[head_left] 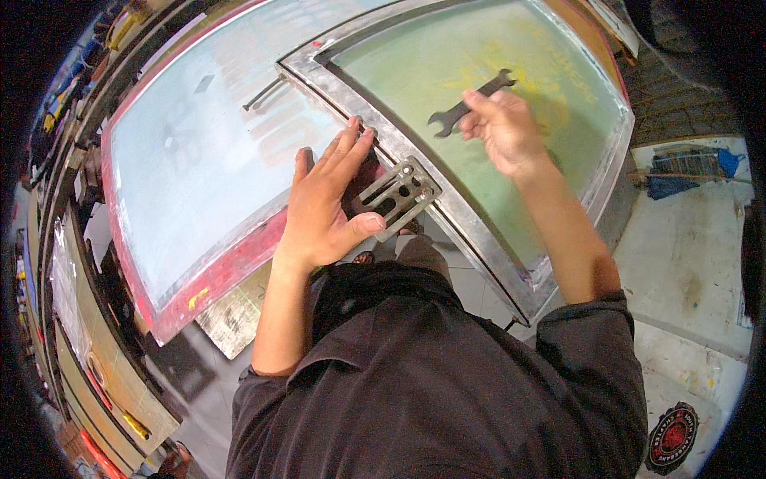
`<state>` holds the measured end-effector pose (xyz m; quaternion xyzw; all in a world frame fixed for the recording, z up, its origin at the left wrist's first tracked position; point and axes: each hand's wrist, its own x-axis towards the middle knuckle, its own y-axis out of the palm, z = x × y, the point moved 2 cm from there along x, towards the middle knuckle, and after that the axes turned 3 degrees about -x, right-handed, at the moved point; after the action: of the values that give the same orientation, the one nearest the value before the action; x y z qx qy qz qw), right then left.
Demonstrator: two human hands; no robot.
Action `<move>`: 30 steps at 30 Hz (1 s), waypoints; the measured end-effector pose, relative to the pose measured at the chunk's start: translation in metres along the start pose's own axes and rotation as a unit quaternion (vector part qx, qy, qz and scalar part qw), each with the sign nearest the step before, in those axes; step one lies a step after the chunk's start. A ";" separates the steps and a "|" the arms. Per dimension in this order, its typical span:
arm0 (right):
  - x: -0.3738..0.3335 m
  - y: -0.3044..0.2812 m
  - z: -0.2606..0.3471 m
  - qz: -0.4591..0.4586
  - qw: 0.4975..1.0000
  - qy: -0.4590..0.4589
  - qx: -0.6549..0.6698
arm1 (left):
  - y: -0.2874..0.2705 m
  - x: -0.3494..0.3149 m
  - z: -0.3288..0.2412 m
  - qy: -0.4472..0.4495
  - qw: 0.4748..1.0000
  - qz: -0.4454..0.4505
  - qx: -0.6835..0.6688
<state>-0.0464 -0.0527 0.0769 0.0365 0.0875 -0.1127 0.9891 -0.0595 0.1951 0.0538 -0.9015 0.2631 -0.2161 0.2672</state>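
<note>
Dark shirt: torso and sleeves of the wearer, filling the lower middle, nearest the camera.
Cluttered racking: along the left rim, curved by the lens; small contents indistinct.
Pale blue panel: large, red-edged, scuffed, with faint pinkish smears; lies left of the metal frame.
Slim dark rods: over the pale blue panel, reaching to the frame's left edge.
Left hand: fingers extended, thumb held well apart, a wide grip closed on nothing visible; fingertips at the frame's left edge, thumb tip overlapping the bracket's near end. Firm contact there cannot be told.
Slotted bracket: bare metal, several long slots; sits at the frame's near-left edge, just right of the left thumb.
Metal frame: grey, worn, set around the green pane.
Green pane: translucent-looking, yellow-smeared, beneath the right hand.
Wrench: black, double open-ended, slanted over the green pane; its middle lies within the right grip, both ends projecting free.
Right hand: slightly blurred, thumb and fingers pinched narrow around the wrench.
White surface: stained, far right.
Round emblem: black and red, lower right.
</note>
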 end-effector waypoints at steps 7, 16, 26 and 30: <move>-0.011 0.010 -0.007 0.018 0.999 0.040 0.007 | 0.001 -0.001 0.002 -0.002 1.000 0.003 0.014; -0.015 0.015 -0.009 0.021 0.999 0.036 0.006 | 0.000 -0.001 0.001 0.003 1.000 -0.001 0.014; -0.055 -0.028 0.024 -0.060 0.993 -0.013 -0.106 | 0.005 -0.017 -0.009 -0.111 0.983 -0.100 -0.109; -0.099 -0.023 0.027 -0.045 0.917 0.029 -0.396 | 0.021 -0.021 -0.037 0.051 0.990 -0.103 0.076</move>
<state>-0.1427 -0.0556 0.1200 -0.3587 0.1552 -0.1117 0.9136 -0.1030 0.1788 0.0642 -0.8886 0.1651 -0.3074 0.2977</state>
